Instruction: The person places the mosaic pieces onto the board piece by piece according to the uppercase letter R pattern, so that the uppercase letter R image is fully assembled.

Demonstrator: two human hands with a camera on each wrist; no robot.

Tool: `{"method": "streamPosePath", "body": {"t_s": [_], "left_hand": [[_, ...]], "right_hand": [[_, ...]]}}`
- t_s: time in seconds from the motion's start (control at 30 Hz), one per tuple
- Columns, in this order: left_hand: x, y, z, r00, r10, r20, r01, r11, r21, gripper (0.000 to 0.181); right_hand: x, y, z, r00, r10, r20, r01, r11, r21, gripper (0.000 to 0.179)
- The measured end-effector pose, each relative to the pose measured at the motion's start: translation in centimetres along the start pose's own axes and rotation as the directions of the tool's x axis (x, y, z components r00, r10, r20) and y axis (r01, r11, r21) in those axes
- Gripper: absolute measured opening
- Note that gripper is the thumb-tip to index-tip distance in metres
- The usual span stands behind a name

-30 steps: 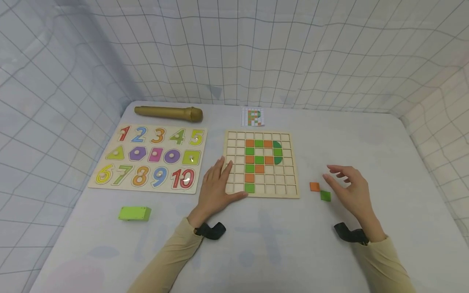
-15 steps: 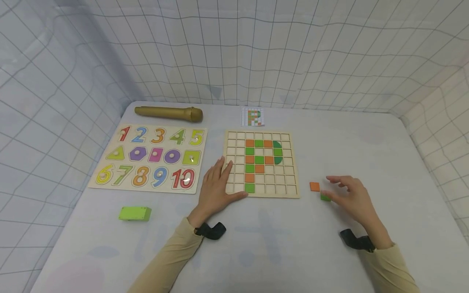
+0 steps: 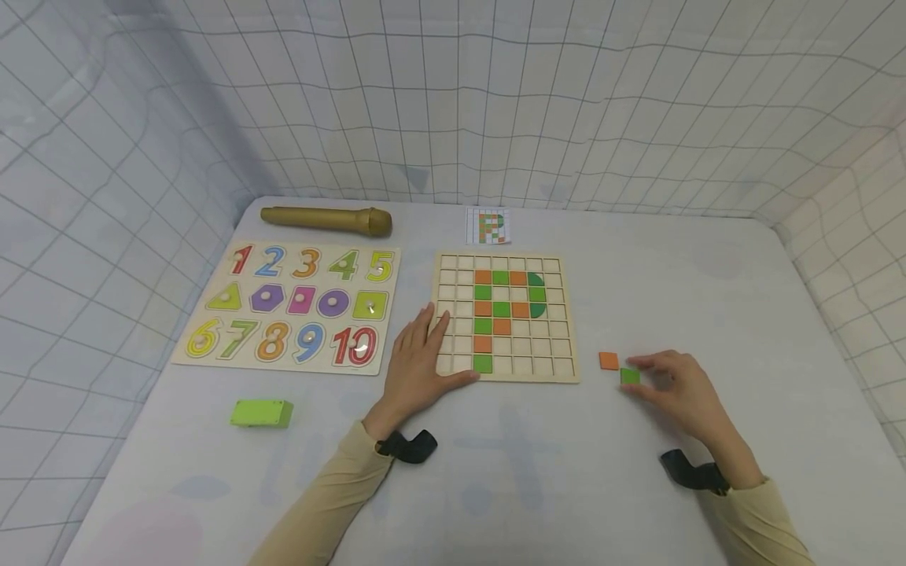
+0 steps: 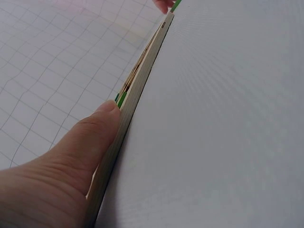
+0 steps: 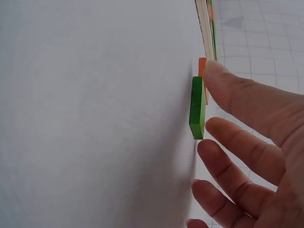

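My left hand lies with fingers spread on the left front corner of a wooden grid board. In the left wrist view, its thumb presses on the board's front edge. Orange and green tiles in the board make a P-like shape with an orange tile at its lower right. My right hand is over a loose green square tile, thumb and forefinger on either side of it. The right wrist view shows a gap by the fingertips. A loose orange square tile lies just left of the green one.
A pattern card lies behind the grid board. To the left are a number-and-shape puzzle board, a gold microphone and a lime green block. Grid-lined cloth walls enclose the table at back and sides.
My right hand has come down and toward me, and its thumb and forefinger now bracket the green tile. The left hand stays put on the board.
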State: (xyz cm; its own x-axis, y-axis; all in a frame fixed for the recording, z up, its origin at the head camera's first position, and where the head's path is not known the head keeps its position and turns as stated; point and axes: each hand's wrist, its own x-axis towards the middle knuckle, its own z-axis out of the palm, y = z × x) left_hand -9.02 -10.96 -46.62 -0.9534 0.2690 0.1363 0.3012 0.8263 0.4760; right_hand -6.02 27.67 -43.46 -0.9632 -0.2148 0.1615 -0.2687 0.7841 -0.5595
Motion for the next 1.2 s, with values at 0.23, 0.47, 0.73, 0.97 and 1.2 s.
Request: {"method": "streamPosePath", "body": {"t_s": [0.23, 0.47, 0.73, 0.97, 1.2], "left_hand": [[-0.1, 0.0, 0.0, 1.000, -0.003, 0.003, 0.003, 1.000, -0.006, 0.104], [-0.2, 0.0, 0.0, 1.000, -0.001, -0.004, 0.001, 1.000, -0.008, 0.103], [-0.3, 0.0, 0.0, 1.000, -0.004, 0.000, 0.004, 1.000, -0.012, 0.103], [-0.2, 0.1, -0.2, 1.000, -0.008, 0.007, 0.008, 1.000, -0.009, 0.104], [-0.1, 0.1, -0.1, 1.000, -0.003, 0.004, 0.003, 1.000, 0.001, 0.104]], "right_hand": [[-0.1, 0.1, 0.0, 1.000, 0.009, 0.015, -0.009, 1.000, -0.001, 0.025], [-0.1, -0.4, -0.2, 0.996, 0.069, 0.050, -0.069, 0.998, 0.002, 0.020], [0.9, -2.8, 0.5, 0.998, 0.061, 0.035, -0.062, 0.997, 0.043, 0.022], [4.0, -5.6, 2.6, 0.997, 0.034, 0.075, -0.046, 0.987, 0.157, 0.021], [6.9, -7.9, 4.8, 0.993, -0.007, 0.121, -0.016, 0.983, 0.184, 0.014]]}}
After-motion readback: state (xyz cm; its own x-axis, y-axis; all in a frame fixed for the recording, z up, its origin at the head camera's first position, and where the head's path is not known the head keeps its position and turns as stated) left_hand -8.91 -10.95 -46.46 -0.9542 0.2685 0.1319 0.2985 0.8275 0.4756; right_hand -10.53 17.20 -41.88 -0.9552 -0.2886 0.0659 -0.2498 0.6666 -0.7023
